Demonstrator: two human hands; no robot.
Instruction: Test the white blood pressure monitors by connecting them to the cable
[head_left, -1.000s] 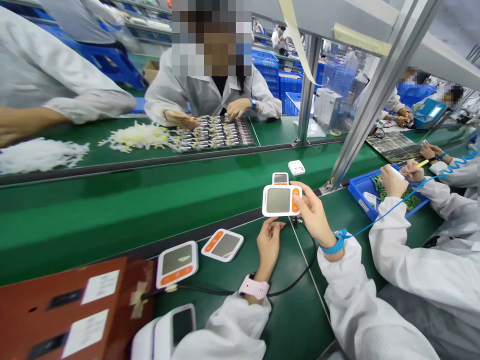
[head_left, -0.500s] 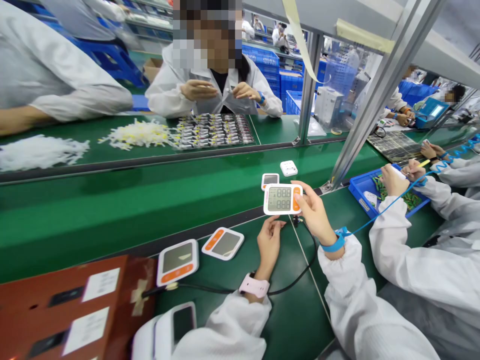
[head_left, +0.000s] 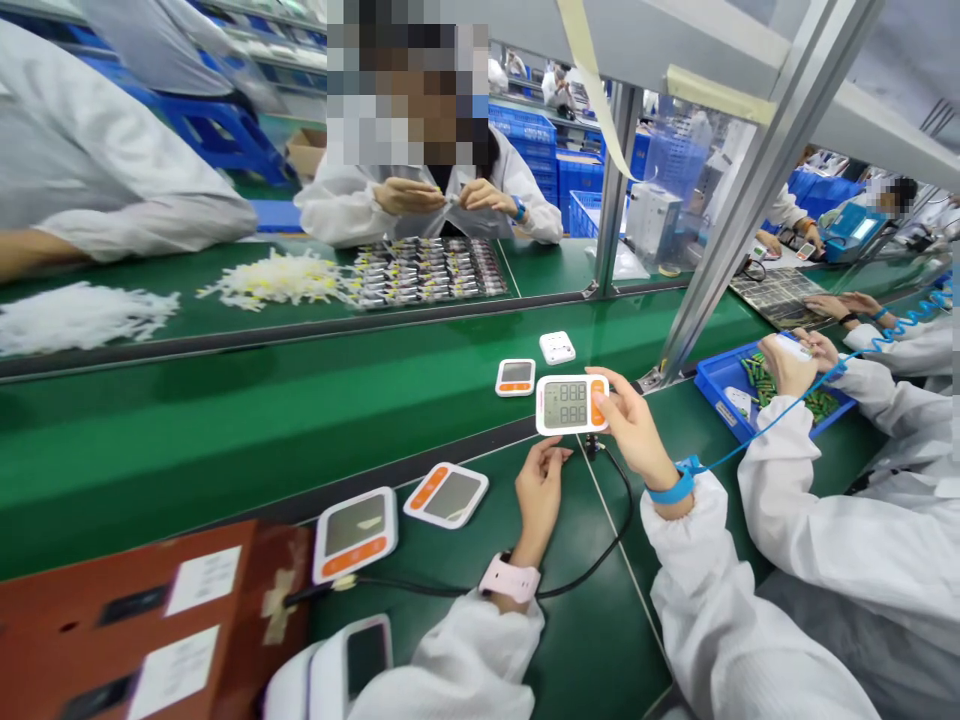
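while right hand [head_left: 630,425] grips monitor [head_left: 571,404], display lit

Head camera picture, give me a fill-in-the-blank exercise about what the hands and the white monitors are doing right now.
1. The right hand holds a white rectangular monitor with an orange side strip, whose grey screen is ____ with digits.
2. A thin ____ cable hangs from that monitor.
3. The left hand, wearing a ____ wristwatch, sits just below the monitor.
4. Two more white monitors with dark screens lie on the ____ table.

Missing words: lit; black; pink; green
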